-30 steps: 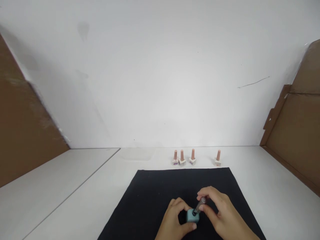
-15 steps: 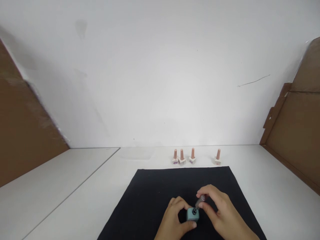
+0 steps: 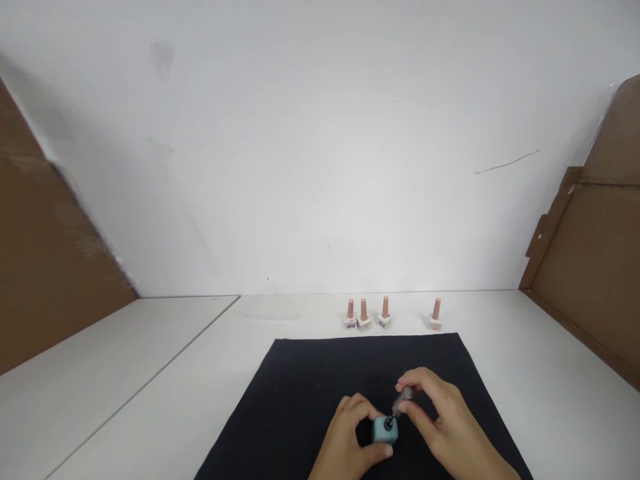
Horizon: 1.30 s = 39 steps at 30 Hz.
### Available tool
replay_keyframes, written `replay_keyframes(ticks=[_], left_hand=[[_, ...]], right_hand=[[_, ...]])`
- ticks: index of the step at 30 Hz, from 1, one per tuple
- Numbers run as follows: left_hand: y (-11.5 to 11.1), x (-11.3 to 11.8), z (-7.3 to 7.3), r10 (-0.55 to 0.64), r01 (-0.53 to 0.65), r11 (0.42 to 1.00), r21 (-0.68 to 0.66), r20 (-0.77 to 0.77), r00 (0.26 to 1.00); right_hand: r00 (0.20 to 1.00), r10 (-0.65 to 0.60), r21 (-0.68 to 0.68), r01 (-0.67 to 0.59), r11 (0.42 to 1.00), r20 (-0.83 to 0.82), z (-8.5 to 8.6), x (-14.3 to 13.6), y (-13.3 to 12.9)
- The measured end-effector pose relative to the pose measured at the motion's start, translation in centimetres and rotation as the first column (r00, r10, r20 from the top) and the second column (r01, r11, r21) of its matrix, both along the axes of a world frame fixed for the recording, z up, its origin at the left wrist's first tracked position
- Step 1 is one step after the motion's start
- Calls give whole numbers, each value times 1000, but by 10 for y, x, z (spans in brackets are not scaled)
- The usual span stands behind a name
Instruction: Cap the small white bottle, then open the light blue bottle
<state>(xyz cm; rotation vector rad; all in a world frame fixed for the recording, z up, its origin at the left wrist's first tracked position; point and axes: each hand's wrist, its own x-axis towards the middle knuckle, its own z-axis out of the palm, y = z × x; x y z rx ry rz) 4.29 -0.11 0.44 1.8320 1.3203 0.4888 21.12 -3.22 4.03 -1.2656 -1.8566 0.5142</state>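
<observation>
Near the front edge of the desk [image 3: 540, 400], on a black mat [image 3: 310, 380], the person's two hands met over a small blue bottle [image 3: 385, 432]. The left hand [image 3: 350, 440] pinched the bottle between thumb and fingers, holding it upright on the mat. The right hand [image 3: 443, 423] gripped a grey cap [image 3: 403, 400] between thumb and fingertips; the cap leaned to the right, its lower end at the bottle's dark neck. Whether it touched the neck could not be told. Both hands sat towards the mat's near edge, a little right of its middle.

Just past the mat's far edge stood four small bottles with tan caps on the white desk: three close together [image 3: 364, 315] and a fourth [image 3: 435, 315] well apart to their right, near the mat's far right corner. A white wall [image 3: 320, 167] rose behind the desk, with brown board panels at the left [image 3: 45, 267] and right [image 3: 595, 253] sides.
</observation>
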Motion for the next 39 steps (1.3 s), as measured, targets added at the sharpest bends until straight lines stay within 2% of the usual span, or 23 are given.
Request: replay_keyframes(ticks=[8,16,21,23,25,27,29,34,36,39], left_hand=[[-1,-3,-3,-6,6,1000,13,8,1000],[0,1,-2,10,-10,1000,3,-21,1000],[2,-2,1,-14,14,1000,-6,-41,999],[2,-3,1,-33,33,999,-5,-43,999],[3,-4,1,-44,43,999,-7,-51,998],[3,-6,2,-52,51,999,-13,-67,996],[3,-10,6,-69,67,998,-18,-88,994],[2,-34,17,-117,116,993,-15,-195,974],[1,-41,14,-171,165,985,-45,-212,962],[-1,-42,2,-283,266,959,-102,-231,931]], right_hand=[[998,-63,0,63,998,-20,-1,3,0],[998,55,42,-56,998,27,-6,-5,-2],[997,72,69,-73,995,15,-3,-2,-4],[998,48,59,-45,997,-43,1,1,-5],[977,-9,2,9,1000,-211,4,3,-6],[909,-77,-71,52,996,-410,5,5,-6],[838,-120,-112,70,991,-533,3,7,-4],[727,-170,-160,84,984,-665,0,14,1],[696,-185,-190,71,979,-694,3,16,2],[673,-190,-230,31,973,-715,5,16,3]])
